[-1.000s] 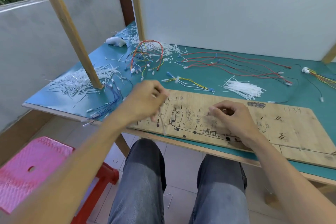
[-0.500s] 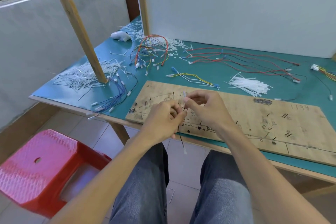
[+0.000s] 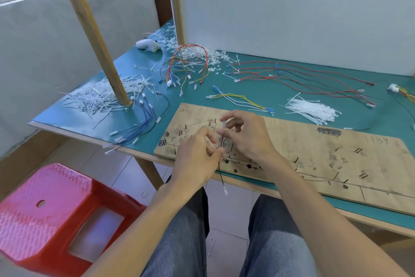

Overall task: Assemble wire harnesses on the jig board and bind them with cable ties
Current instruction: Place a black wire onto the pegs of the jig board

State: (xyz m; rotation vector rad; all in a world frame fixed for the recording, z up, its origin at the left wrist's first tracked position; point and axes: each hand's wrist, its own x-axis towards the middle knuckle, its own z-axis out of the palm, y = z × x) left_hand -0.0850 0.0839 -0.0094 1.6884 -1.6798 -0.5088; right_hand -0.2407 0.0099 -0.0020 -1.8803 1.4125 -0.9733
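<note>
Seemingly the work is standing at an early stage: over the left end of the jig board (image 3: 314, 153), the left hand (image 3: 197, 157) is pinching a black wire (image 3: 221, 175), fingers clamped on it while its white-tipped end is hanging below the board's near edge, and the right hand (image 3: 249, 139) is holding what looks like a white cable tie (image 3: 224, 123) between thumb and forefinger, other fingers spread. No finished harness is showing on the board, while loose coloured wires (image 3: 303, 76) and a bundle of unused ties (image 3: 312, 110) are waiting beyond the board's far edge, so most assembling and binding is probably remaining.
</note>
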